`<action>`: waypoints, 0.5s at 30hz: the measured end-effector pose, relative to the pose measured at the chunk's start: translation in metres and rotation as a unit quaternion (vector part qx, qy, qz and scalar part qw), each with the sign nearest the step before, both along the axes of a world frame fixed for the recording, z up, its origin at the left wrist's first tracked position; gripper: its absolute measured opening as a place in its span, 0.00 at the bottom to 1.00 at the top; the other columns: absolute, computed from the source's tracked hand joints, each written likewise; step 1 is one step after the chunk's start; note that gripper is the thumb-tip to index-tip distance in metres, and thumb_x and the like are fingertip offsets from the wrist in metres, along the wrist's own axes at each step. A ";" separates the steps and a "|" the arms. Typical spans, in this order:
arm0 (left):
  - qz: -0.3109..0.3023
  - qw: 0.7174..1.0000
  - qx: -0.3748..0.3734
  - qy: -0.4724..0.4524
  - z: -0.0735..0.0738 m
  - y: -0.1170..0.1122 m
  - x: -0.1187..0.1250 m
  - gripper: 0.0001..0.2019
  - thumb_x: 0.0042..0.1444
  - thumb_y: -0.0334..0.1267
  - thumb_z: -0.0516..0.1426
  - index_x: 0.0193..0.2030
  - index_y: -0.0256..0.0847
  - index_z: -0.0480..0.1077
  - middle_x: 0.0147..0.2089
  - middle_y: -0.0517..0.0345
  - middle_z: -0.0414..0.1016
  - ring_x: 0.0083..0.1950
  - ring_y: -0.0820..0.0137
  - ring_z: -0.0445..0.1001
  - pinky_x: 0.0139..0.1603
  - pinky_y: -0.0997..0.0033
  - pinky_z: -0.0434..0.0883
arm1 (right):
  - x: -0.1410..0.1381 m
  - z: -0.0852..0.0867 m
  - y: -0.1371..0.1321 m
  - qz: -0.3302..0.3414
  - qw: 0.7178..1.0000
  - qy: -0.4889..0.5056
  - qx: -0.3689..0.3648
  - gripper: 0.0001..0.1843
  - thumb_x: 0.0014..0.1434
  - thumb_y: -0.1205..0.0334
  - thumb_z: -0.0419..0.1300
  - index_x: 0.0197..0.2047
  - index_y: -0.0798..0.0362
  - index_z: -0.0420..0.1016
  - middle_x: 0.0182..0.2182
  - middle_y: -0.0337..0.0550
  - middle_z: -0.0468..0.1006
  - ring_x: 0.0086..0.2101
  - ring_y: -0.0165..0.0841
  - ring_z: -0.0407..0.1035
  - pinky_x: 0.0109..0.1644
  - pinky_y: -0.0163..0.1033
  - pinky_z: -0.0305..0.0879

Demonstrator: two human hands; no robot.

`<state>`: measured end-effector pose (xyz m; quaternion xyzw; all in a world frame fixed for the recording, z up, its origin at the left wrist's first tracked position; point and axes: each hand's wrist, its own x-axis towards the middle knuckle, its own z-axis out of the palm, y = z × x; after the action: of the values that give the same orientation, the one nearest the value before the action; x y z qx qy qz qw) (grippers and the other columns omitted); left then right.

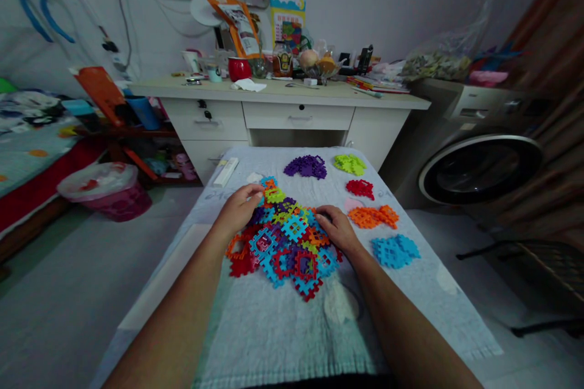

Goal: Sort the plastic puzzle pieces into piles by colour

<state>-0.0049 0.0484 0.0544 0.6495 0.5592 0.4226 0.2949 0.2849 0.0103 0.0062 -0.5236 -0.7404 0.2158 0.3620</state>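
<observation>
A heap of mixed interlocking plastic squares (292, 237), notched and see-through in the middle, lies on the cloth in blue, red, orange, purple and green. At its upper left edge is my left hand (239, 209), its thumb and forefinger slightly apart beside a blue piece. My right hand (340, 230) rests against the heap's right edge with bent fingers near orange pieces. Sorted piles lie beyond and to the right: purple pieces (305, 166), lime green pieces (350, 164), red pieces (360, 189), orange pieces (374, 217) and blue pieces (395, 251).
A cloth-covered table (283, 340) carries everything. At its far left lies a white oblong object (225, 172). Behind stands a cluttered white desk (298, 115). A washing machine (474, 140) is to the right, and a pink lined bin (109, 191) to the left.
</observation>
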 end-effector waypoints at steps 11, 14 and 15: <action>0.003 0.988 -0.005 0.152 -0.020 0.082 0.009 0.16 0.48 0.41 0.56 0.42 0.42 0.76 0.53 0.45 0.75 0.60 0.52 0.69 0.63 0.55 0.62 | 0.002 -0.005 0.002 0.000 1.000 0.000 0.009 0.14 0.64 0.52 0.54 0.45 0.49 0.77 0.43 0.45 0.79 0.46 0.39 0.70 0.54 0.45 0.63; 0.011 0.989 -0.002 0.147 -0.029 0.099 0.013 0.19 0.45 0.43 0.58 0.45 0.40 0.75 0.55 0.42 0.74 0.62 0.50 0.67 0.64 0.55 0.60 | 0.003 -0.006 0.003 0.006 1.000 0.000 0.008 0.14 0.64 0.53 0.55 0.46 0.50 0.77 0.43 0.46 0.79 0.46 0.39 0.70 0.54 0.45 0.63; 0.013 0.990 0.000 0.143 -0.032 0.104 0.015 0.20 0.45 0.44 0.58 0.45 0.39 0.75 0.56 0.41 0.74 0.62 0.50 0.67 0.63 0.54 0.60 | 0.003 -0.006 0.003 0.008 1.000 -0.001 0.006 0.14 0.64 0.53 0.55 0.46 0.50 0.77 0.43 0.46 0.79 0.46 0.39 0.70 0.54 0.45 0.63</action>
<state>0.0096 0.1523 0.0226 0.6957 0.6042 0.3291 0.2063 0.2875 0.0135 -0.0001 -0.5160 -0.7462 0.2132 0.3626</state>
